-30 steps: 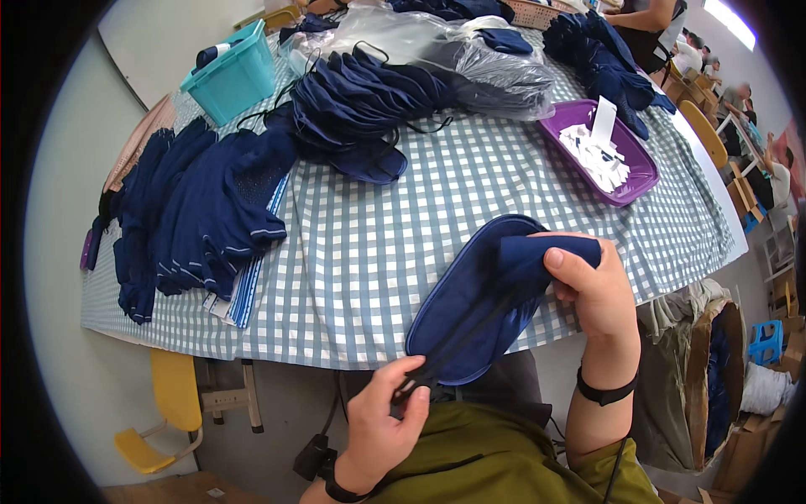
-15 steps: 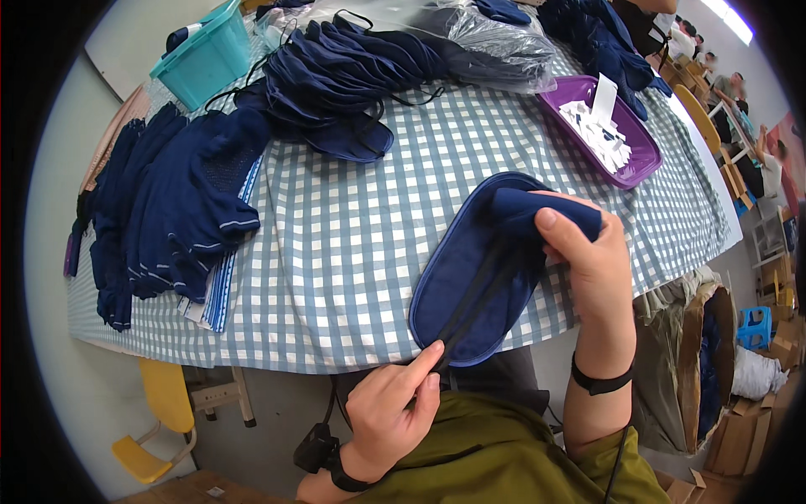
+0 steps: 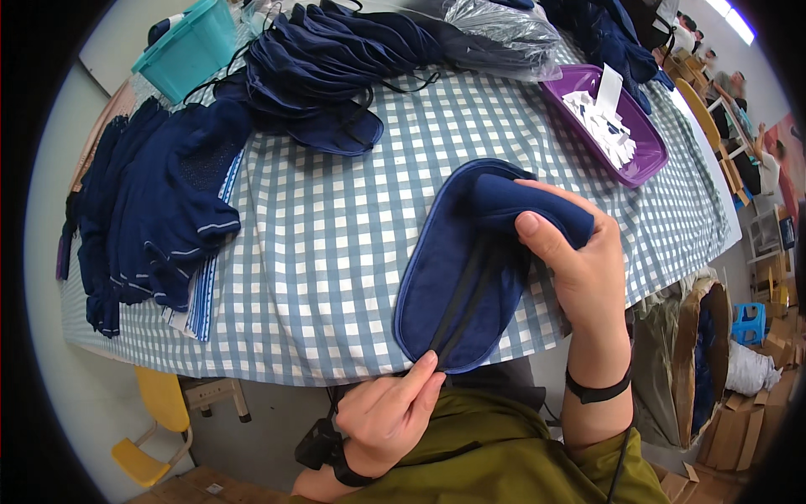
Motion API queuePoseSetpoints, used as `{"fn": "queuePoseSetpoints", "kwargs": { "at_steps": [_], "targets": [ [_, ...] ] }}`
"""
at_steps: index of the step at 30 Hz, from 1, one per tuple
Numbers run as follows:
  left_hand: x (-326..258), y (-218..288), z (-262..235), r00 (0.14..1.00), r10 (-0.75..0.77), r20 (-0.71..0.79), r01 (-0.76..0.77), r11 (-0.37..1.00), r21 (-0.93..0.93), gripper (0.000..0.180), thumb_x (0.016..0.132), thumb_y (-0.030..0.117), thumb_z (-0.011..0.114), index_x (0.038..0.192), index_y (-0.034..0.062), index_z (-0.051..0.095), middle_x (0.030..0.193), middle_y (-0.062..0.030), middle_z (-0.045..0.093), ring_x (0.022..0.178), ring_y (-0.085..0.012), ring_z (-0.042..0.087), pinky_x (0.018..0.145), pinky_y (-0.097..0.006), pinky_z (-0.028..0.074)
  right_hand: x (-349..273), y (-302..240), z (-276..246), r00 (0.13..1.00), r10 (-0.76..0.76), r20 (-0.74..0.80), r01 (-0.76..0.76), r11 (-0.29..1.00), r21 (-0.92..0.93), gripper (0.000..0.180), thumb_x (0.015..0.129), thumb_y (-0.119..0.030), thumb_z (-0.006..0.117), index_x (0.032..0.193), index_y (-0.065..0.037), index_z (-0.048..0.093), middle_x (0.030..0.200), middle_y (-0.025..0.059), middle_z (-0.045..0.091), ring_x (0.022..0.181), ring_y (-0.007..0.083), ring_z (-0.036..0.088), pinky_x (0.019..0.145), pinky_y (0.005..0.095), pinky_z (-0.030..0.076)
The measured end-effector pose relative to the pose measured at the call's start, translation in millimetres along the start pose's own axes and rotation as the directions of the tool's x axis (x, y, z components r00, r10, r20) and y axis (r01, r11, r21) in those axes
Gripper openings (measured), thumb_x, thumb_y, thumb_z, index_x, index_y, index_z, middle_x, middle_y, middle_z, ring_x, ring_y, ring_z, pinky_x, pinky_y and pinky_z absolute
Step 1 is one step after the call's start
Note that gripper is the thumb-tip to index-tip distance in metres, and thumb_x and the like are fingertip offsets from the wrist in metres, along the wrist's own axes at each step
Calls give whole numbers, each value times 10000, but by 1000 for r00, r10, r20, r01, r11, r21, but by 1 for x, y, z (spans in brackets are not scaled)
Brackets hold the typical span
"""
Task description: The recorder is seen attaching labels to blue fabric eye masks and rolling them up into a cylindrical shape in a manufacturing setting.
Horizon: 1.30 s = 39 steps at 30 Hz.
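Observation:
A navy oval fabric piece (image 3: 432, 277) with piped edging and dark straps lengthwise across it lies at the table's near edge. My right hand (image 3: 581, 265) grips its far right part, thumb on top, where the cloth is folded over. At the near end, my left hand (image 3: 388, 417) pinches the straps and edge between index finger and thumb. Farther off lies a heap of similar navy pieces (image 3: 327, 63) with black straps. Folded navy knit garments (image 3: 168, 202) with pale stitch lines rest at the left, over a blue-and-white striped item (image 3: 204, 298).
A checkered cloth (image 3: 319, 244) covers the table. A purple tray (image 3: 651, 155) of white labels stands at the far right, a teal basket (image 3: 189, 55) at the far left. Clear plastic (image 3: 504, 38) lies at the back. Beyond the right edge are an open carton (image 3: 693, 361) and a blue stool (image 3: 749, 323).
Both hands and the fabric piece have shifted slightly left. The view has moved a little, and both hands keep their hold.

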<state>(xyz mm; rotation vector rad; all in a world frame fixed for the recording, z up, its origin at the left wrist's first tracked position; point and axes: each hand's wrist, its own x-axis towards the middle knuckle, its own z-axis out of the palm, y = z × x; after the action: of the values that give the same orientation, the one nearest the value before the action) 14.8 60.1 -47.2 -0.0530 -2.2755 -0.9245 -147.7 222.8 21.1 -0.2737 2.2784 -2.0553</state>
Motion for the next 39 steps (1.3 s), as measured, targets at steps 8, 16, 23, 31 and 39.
{"fn": "queuePoseSetpoints", "kwargs": {
  "at_steps": [8,16,23,31,39],
  "targets": [
    [-4,-3,4,999,-49,-11,49,998,-46,339,730,79,867,1055,86,773,517,27,493,412,-115,445,403,-266,365,-22,7,-9,965,-240,-101,238,971,-39,510,769,-271,824,1153,42,702,1357,248,586,1211,279,584,1034,373,423],
    [-1,-5,2,998,-65,2,65,992,-109,332,725,66,865,1046,89,780,500,36,461,379,-94,429,382,-260,362,-61,0,3,943,-296,155,334,833,-441,596,584,-305,933,1117,-102,761,847,-1,428,793,147,419,710,274,361],
    [-1,-8,4,998,-56,-39,48,984,-170,323,726,57,863,1037,82,781,553,59,565,379,-72,443,365,-242,364,-68,2,25,911,-332,243,412,727,-549,614,579,-400,917,1113,-139,763,833,-21,447,784,153,414,707,283,328],
    [-3,-7,2,996,-89,-5,87,981,-172,247,700,74,891,922,68,781,530,31,559,385,-88,481,383,-230,372,-69,9,30,898,-360,253,435,643,-631,576,578,-301,909,1113,-139,771,823,-17,517,775,157,437,749,321,322],
    [-1,-6,3,995,-103,-13,98,972,-213,276,711,69,879,971,82,787,556,28,607,387,-66,494,366,-219,386,-70,15,27,861,-421,285,501,606,-618,541,609,-252,881,1106,-71,766,796,-5,522,753,167,461,693,305,363]
  ]
}}
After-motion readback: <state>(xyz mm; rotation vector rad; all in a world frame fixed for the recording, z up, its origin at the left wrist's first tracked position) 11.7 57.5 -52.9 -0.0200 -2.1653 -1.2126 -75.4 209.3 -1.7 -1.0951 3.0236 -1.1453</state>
